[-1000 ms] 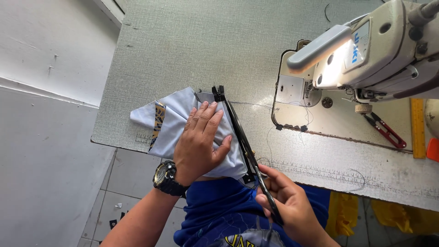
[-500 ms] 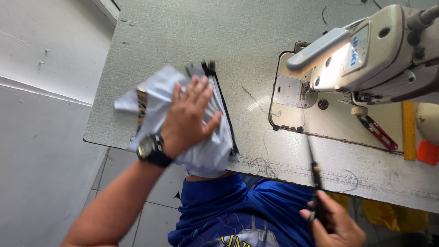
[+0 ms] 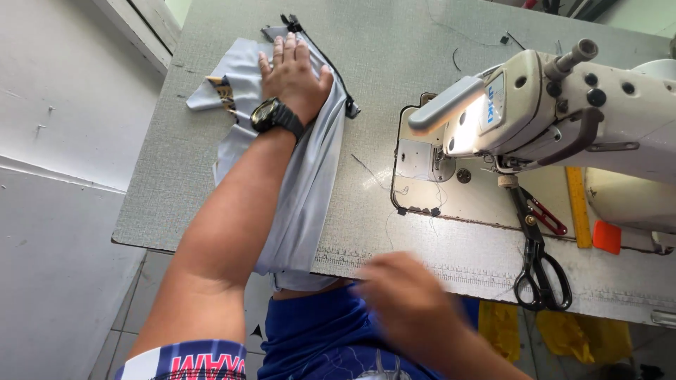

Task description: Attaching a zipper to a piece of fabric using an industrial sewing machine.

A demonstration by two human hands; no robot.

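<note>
Grey fabric sits on the left part of the counter, running from the far side down over the near edge, with a black zipper strip along its right side and a patterned bit poking out on the left. Left hand lies flat on top of the fabric near its far end, fingers spread, pressing down rather than gripping anything, with a black wristwatch on that wrist. Right hand hovers low by the near counter edge, just right of the fabric, and it's so blurred I honestly can't tell if its grip is open or closed on something. Further right there's the white sewing machine with its lamp lit, then black scissors lying on the counter under it, beside a small red clipper, a yellow ruler and an orange piece.
</note>
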